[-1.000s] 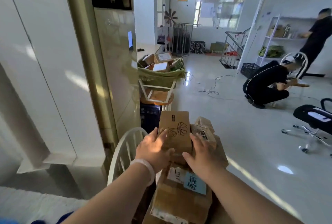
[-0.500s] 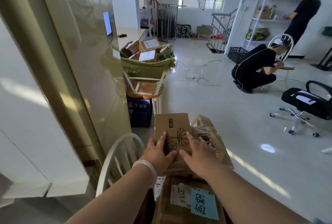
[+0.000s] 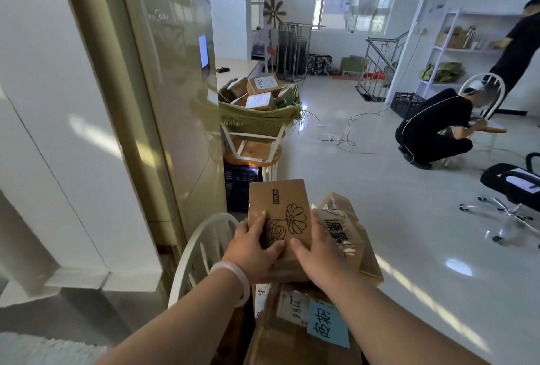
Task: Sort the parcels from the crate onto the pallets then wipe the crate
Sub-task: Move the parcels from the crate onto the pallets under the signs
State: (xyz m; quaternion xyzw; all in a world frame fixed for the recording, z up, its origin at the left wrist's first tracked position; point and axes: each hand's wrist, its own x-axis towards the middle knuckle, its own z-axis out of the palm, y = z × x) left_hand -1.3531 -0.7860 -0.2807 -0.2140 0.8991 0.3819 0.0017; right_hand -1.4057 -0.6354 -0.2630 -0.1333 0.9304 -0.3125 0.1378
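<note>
Both hands grasp the flower box [image 3: 279,203]. The left hand [image 3: 254,247] curls round its left edge with the thumb on the top face, and the right hand [image 3: 318,256] clasps its right edge, fingers against the taped parcel [image 3: 340,231] just beside it. The box lies atop a stack, above a bottom parcel [image 3: 277,344] bearing a blue note [image 3: 328,323]. A white chair [image 3: 201,247] stands just left of the stack. Farther off, a green basket [image 3: 260,120] holds more parcels.
</note>
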